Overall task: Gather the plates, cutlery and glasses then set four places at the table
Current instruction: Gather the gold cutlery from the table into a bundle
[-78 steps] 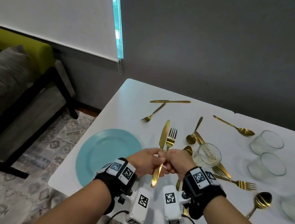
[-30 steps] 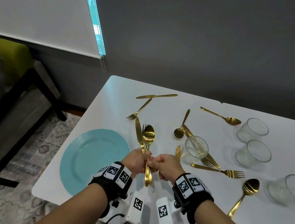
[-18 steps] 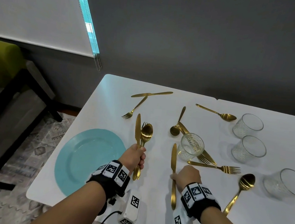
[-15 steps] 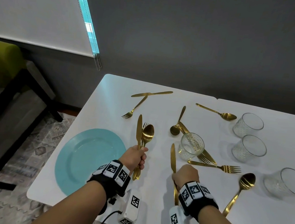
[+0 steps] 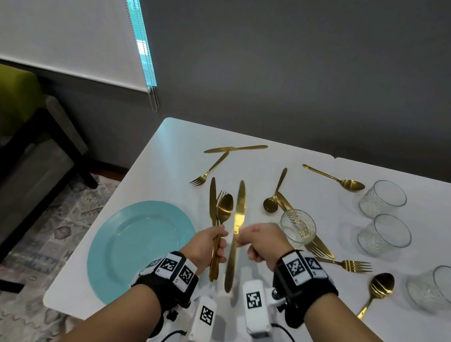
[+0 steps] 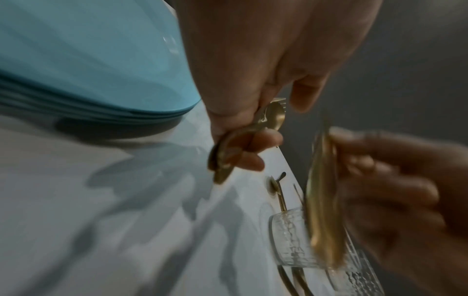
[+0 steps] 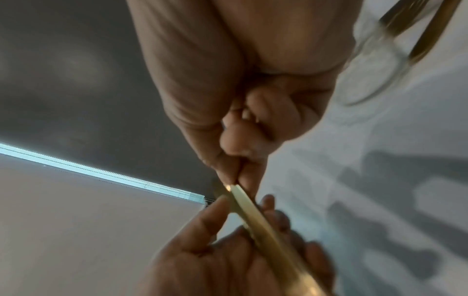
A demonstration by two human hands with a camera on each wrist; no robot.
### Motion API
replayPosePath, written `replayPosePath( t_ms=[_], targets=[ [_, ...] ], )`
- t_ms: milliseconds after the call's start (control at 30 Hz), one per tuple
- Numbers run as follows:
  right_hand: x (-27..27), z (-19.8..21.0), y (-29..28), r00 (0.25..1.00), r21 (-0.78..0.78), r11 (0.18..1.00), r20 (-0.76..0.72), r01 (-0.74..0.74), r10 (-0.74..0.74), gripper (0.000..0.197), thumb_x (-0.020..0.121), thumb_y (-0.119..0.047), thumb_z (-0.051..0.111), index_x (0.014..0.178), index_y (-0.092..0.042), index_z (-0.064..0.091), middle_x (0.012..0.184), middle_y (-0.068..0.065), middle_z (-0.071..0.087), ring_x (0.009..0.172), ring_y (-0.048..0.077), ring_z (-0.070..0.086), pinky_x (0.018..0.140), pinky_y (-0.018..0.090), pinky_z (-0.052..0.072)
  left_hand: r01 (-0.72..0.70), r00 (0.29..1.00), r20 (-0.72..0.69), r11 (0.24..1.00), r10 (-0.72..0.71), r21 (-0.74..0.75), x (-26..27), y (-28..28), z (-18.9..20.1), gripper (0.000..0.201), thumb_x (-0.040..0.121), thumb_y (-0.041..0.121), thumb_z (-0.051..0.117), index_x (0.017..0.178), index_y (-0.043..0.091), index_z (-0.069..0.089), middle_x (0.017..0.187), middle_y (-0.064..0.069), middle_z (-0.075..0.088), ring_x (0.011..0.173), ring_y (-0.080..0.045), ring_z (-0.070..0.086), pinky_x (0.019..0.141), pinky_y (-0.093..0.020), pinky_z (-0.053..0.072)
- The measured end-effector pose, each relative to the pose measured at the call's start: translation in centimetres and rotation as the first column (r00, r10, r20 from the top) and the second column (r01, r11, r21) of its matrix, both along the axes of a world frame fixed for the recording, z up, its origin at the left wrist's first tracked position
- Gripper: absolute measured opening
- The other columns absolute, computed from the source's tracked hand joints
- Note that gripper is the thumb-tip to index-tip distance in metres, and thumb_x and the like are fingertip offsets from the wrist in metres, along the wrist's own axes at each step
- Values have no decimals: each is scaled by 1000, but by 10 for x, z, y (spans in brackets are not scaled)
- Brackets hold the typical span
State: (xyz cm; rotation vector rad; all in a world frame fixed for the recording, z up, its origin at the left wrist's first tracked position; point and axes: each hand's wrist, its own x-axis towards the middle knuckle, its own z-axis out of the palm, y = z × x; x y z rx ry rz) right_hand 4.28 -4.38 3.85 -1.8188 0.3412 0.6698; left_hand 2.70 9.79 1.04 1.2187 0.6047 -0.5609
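Observation:
My left hand (image 5: 216, 250) grips a bundle of gold cutlery (image 5: 220, 213): a knife, a fork and a spoon, standing upright above the white table (image 5: 163, 157). Just to its right, my right hand (image 5: 241, 236) pinches a second gold knife (image 5: 239, 212) by its middle, blade up, close beside the bundle. The left wrist view shows the bundle (image 6: 268, 122) in curled fingers and the blurred knife (image 6: 321, 200) next to it. In the right wrist view, thumb and finger pinch the knife (image 7: 255, 216). A teal plate stack (image 5: 135, 245) lies left of both hands.
Loose gold cutlery is scattered across the table: a knife (image 5: 235, 148), a fork (image 5: 210, 169), spoons (image 5: 336, 180) (image 5: 274, 194) (image 5: 377, 289) and a fork (image 5: 346, 264). Clear glasses (image 5: 297, 228) (image 5: 382, 198) (image 5: 384, 234) (image 5: 440, 288) stand to the right. A grey wall runs behind the table.
My right hand has lifted the second knife off the table and brought it left, up against the bundle. The left hand still holds the knife, fork and spoon.

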Motion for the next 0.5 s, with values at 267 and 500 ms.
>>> replayPosePath(
  t_ms=[267, 500],
  targets=[
    [23, -3, 40, 999, 89, 995, -29, 47, -44, 11, 85, -9, 63, 75, -8, 66, 71, 12, 64, 37, 9, 46, 37, 18, 33, 45, 997, 61, 987, -36, -155, -1, 18, -1, 22, 85, 15, 34, 89, 5, 53, 63, -5, 46, 50, -15, 43, 56, -30, 45],
    [43, 0, 66, 990, -117, 985, 54, -126, 133, 11, 82, -20, 68, 71, -16, 68, 69, 2, 66, 46, 11, 50, 44, 21, 36, 32, 996, 78, 999, -30, -33, 12, 34, 1, 19, 94, 3, 31, 89, 9, 47, 60, -2, 41, 45, -10, 34, 46, -23, 32]
  ],
)
